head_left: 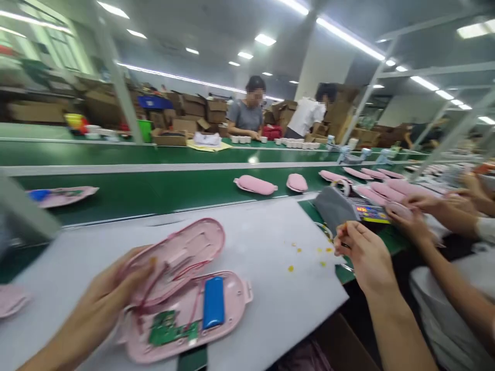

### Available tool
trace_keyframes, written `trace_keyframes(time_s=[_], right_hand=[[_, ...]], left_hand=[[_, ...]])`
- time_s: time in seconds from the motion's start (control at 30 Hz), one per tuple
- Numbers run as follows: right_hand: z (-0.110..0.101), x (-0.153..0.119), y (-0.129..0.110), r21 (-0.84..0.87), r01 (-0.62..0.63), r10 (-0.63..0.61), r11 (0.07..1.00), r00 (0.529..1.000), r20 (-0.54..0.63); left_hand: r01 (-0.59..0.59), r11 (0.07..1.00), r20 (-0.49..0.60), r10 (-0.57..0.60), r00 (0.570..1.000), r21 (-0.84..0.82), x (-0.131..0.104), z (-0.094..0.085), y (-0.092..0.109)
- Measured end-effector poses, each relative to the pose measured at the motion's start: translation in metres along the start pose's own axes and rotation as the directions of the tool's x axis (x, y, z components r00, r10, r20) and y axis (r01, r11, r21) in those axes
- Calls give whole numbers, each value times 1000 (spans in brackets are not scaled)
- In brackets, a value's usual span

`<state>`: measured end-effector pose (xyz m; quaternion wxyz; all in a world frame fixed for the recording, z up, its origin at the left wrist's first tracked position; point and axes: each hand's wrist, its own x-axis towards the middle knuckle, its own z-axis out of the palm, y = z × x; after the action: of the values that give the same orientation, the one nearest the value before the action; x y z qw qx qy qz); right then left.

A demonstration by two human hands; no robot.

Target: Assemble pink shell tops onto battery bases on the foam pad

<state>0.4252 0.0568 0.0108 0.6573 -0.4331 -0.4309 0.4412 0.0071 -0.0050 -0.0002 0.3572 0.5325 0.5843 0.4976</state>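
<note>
My left hand (129,281) grips a pink shell half (207,238), its inside facing up, with red wires running from it. Below it on the white sheet (266,309) lies the other pink shell half (232,309), holding a blue battery (214,303) and a green circuit board (164,329). At the sheet's right edge my right hand (361,252) is raised, thumb and fingertips pinched together; whatever they hold is too small to name. Small yellow pieces (291,268) are scattered on the sheet to the left of my right hand.
A grey device with a lit display (367,210) stands beyond my right hand. Pink closed shells (256,184) lie on the green conveyor (185,191). A co-worker's hands (413,221) are at the right. Another open shell (65,196) sits at the left.
</note>
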Motion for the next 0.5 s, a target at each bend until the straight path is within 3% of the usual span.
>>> trace_keyframes(time_s=[0.07, 0.1, 0.13, 0.2, 0.27, 0.3, 0.33, 0.37, 0.4, 0.5], right_hand=[[53, -24, -8, -106, 87, -57, 991, 965, 256], [82, -36, -10, -165, 162, -84, 973, 912, 402], [110, -47, -8, -205, 271, -119, 940, 828, 548], [162, -65, 3, -193, 565, -214, 802, 574, 791], [203, -75, 21, -88, 821, -258, 564, 277, 925], [217, -78, 30, -33, 894, -249, 448, 160, 955], [226, -80, 38, 4, 931, -218, 364, 81, 972], [232, -80, 44, 17, 942, -183, 334, 48, 982], [234, -81, 48, 5, 932, -154, 362, 54, 987], [230, -84, 50, -132, 788, -61, 601, 210, 976]], left_hand=[[42, 994, 21, -40, 999, -102, -6, -1, 2], [64, 981, 46, -56, 997, -182, -8, 0, 1], [77, 962, 61, -63, 996, -264, -10, 3, -1], [101, 912, 66, -82, 994, -397, -14, 7, -6], [110, 869, 44, -102, 994, -483, -18, 11, -11], [111, 849, 26, -114, 993, -516, -20, 11, -13], [108, 830, 3, -127, 992, -547, -22, 12, -14], [101, 811, -19, -137, 990, -576, -23, 12, -15], [88, 794, -39, -139, 990, -602, -25, 12, -16], [33, 778, -57, -89, 994, -628, -27, 12, -17]])
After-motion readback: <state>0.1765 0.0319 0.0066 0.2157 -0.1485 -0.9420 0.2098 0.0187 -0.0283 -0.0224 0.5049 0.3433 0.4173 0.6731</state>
